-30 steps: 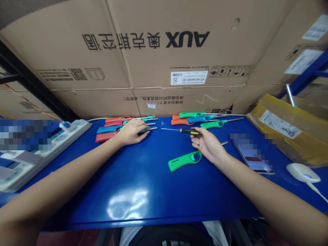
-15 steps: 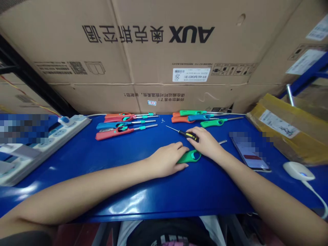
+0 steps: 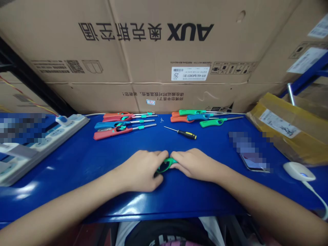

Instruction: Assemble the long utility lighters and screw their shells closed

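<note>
Both my hands grip a green long-neck lighter [image 3: 167, 164] above the near part of the blue table [image 3: 102, 167]. My left hand [image 3: 146, 171] is wrapped round its handle end; my right hand [image 3: 193, 164] closes on it beside the trigger ring, hiding the metal tube. Beyond them lies a screwdriver [image 3: 187, 134] with a black and yellow handle, its tip toward the left. Several red and blue lighters [image 3: 112, 133] rest at the back left. More lighters, orange, blue and green [image 3: 211, 123], lie at the back right.
A white power strip [image 3: 51, 145] runs along the left side. On the right are a phone [image 3: 252, 160], a white corded device [image 3: 299, 171] and a yellow-taped parcel [image 3: 287, 128]. A large cardboard box [image 3: 143, 65] stands upright behind the table. Tiny white scraps [image 3: 161, 120] lie near the back.
My right hand has let go of the screwdriver, which now lies on the table, and has taken hold of the green lighter. My left hand and the lighter have shifted left and nearer.
</note>
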`<act>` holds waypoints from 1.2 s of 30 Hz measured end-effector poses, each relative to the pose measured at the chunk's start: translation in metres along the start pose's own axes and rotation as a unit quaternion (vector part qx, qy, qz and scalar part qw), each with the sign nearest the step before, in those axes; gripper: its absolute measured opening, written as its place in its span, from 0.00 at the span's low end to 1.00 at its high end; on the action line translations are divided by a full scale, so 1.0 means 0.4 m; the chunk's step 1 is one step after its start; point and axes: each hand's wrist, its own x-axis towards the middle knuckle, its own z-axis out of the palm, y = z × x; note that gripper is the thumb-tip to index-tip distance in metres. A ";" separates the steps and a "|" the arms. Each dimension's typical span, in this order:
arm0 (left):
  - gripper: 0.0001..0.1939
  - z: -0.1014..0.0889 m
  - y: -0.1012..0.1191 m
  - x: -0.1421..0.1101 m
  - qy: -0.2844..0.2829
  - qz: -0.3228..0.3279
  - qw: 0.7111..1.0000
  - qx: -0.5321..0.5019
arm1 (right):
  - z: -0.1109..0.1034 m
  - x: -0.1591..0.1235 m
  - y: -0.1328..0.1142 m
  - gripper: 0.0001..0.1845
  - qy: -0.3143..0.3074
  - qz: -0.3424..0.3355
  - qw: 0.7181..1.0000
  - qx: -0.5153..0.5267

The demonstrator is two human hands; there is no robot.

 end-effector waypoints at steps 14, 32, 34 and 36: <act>0.12 -0.027 -0.005 -0.016 -0.058 0.038 0.998 -0.004 | -0.016 -0.013 -0.021 0.15 -0.011 -0.036 0.999 -0.001; 0.06 0.061 0.007 -0.005 0.051 0.109 0.989 0.080 | -0.023 0.002 -0.062 0.17 -0.080 0.046 0.948 0.305; 0.06 0.053 0.004 -0.004 0.037 0.114 0.990 0.073 | -0.018 0.002 -0.054 0.17 -0.075 0.016 0.950 0.304; 0.06 0.044 0.005 -0.007 0.020 0.112 0.992 0.060 | -0.009 0.002 -0.047 0.17 -0.060 -0.016 0.951 0.302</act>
